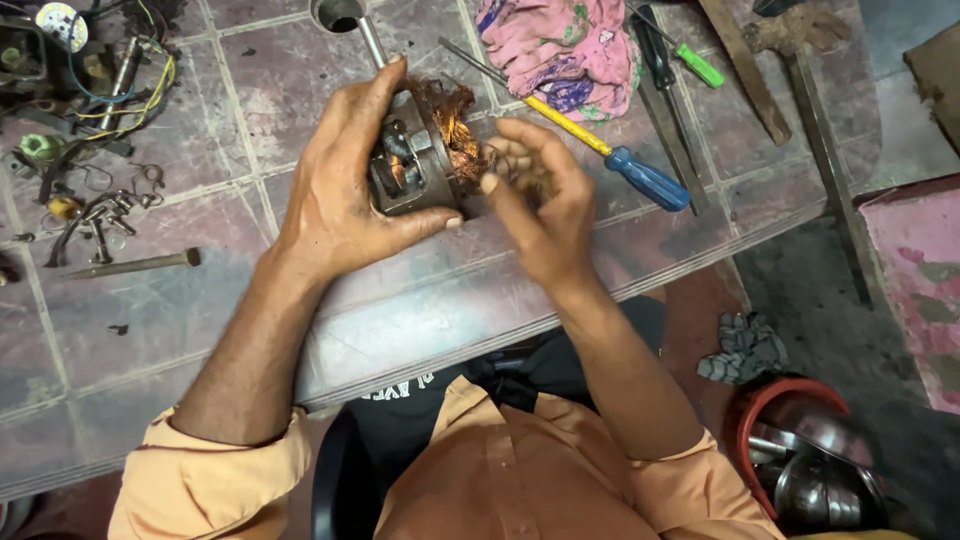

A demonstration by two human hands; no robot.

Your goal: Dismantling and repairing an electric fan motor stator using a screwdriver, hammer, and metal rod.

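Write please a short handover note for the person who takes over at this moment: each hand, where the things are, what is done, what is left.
Left hand: wrapped around the small electric motor, holding it on the tiled table.
Right hand: at the motor's copper winding, fingers pinching at loose strands; it is blurred, so the exact grip is unclear.
Things: blue-handled screwdriver lies right of the motor, green-handled screwdriver and pink cloth behind it; screws and wires lie far left.
Done: the winding is exposed and frayed.
Left: copper is still in the motor.
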